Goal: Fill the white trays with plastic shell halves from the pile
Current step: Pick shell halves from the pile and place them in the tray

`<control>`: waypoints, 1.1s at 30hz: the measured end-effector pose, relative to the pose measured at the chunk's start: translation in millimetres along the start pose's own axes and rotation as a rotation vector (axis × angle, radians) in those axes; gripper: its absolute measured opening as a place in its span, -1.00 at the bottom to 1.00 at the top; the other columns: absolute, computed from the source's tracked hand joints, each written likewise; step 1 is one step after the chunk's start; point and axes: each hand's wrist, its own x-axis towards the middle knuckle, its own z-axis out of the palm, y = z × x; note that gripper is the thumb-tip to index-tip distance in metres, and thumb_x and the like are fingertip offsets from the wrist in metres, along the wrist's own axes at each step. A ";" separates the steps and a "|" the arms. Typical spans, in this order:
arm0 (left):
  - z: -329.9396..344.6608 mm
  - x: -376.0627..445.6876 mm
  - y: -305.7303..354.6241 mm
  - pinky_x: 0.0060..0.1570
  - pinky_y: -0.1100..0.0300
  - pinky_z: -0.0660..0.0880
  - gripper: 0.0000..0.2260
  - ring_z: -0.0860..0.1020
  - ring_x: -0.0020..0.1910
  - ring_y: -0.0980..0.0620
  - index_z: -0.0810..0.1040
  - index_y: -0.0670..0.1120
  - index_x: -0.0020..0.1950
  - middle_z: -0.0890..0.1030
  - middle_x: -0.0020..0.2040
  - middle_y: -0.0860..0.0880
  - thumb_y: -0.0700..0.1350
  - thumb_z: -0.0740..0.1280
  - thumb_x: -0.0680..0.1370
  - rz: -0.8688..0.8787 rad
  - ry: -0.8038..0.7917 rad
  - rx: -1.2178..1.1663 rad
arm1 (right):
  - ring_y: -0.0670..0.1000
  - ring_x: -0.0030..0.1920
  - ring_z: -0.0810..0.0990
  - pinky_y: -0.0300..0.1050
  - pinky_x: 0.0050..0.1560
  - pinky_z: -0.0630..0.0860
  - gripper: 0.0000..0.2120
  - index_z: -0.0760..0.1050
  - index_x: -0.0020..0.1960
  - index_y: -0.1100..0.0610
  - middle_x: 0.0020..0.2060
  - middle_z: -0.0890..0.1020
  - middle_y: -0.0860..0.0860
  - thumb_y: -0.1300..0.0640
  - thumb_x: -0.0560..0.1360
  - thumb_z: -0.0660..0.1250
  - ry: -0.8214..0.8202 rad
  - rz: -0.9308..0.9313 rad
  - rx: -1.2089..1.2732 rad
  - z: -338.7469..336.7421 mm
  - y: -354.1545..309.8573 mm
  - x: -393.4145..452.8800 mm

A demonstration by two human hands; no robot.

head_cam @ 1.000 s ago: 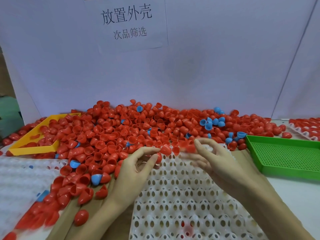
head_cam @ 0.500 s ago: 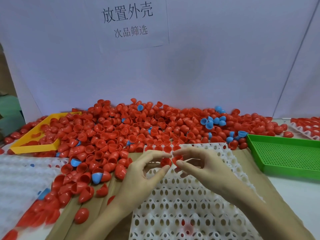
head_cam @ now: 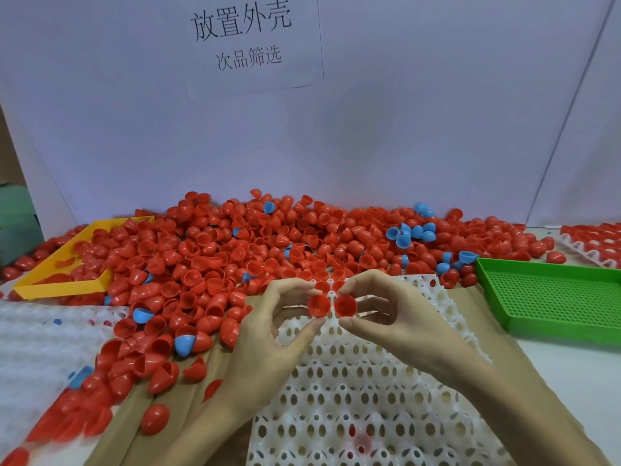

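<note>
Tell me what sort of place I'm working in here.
Probably a small factory sorting or packing bench: a big pile of red shell halves, a white tray under the hands, coloured bins like the green tray, and a printed sign.

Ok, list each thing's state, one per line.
left hand: pinches one red shell
right hand: pinches another red shell
white tray: nearly all pockets empty
pile: heaped, loose
green tray: empty
yellow tray: partly buried
</note>
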 end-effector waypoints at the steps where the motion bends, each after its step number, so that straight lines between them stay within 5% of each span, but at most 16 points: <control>1: 0.2 0.1 0.4 0.25 0.23 0.55 -0.72 0.64 0.26 -0.01 0.57 0.10 0.28 0.67 0.19 0.07 -0.09 0.49 0.60 -0.010 0.001 -0.004 | -0.01 0.04 0.74 -0.08 0.08 0.68 -0.70 0.60 0.18 -0.03 0.07 0.71 -0.07 0.10 0.50 0.58 -0.023 0.015 -0.003 -0.8 0.0 -0.3; 4: -0.6 0.8 0.6 0.17 0.27 0.55 -0.89 0.66 0.17 0.05 0.61 0.07 0.16 0.68 0.09 0.11 -0.04 0.41 0.64 -0.041 -0.003 0.041 | 0.04 -0.02 0.75 -0.08 -0.01 0.68 -0.65 0.57 0.24 -0.03 0.00 0.72 0.00 0.03 0.50 0.57 -0.105 0.031 0.010 0.0 -0.2 -1.4; 7: -1.3 1.3 0.3 0.12 0.32 0.54 -0.90 0.66 0.13 0.11 0.63 0.06 0.12 0.69 0.03 0.15 -0.02 0.41 0.62 -0.070 0.010 0.102 | 0.05 -0.08 0.75 -0.09 -0.09 0.67 -0.82 0.60 0.14 0.10 -0.06 0.74 0.04 0.10 0.58 0.50 -0.081 -0.011 -0.007 4.3 0.3 -0.7; 13: -4.1 3.7 1.6 0.10 0.30 0.58 -0.77 0.66 0.17 0.06 0.63 0.10 0.28 0.62 0.21 0.15 0.11 0.37 0.65 -0.032 -0.035 0.105 | -0.01 -0.12 0.68 -0.13 -0.10 0.64 -0.89 0.65 0.00 0.00 -0.15 0.69 -0.06 0.17 0.54 0.53 -0.016 -0.082 -0.235 10.5 5.8 -1.5; 24: -8.2 10.8 -11.9 0.18 0.23 0.61 -0.86 0.68 0.20 0.09 0.77 -0.02 0.06 0.71 0.18 0.11 -0.07 0.51 0.53 -0.116 -0.112 -0.044 | -0.09 0.04 0.71 -0.17 -0.02 0.65 -0.72 0.55 0.27 -0.11 0.03 0.69 -0.18 0.22 0.67 0.33 -0.103 -0.104 -0.268 8.2 -1.6 -5.1; 33: 24.8 69.4 -13.8 -0.07 0.31 0.65 -0.89 0.64 0.00 0.14 0.74 -0.12 -0.13 0.61 -0.01 0.10 -0.10 0.60 0.49 0.120 -0.110 0.332 | -0.05 -0.16 0.74 -0.13 -0.18 0.68 -0.72 0.69 0.01 0.05 -0.12 0.74 -0.03 0.33 0.66 0.28 0.281 0.110 -0.229 -37.1 1.4 4.8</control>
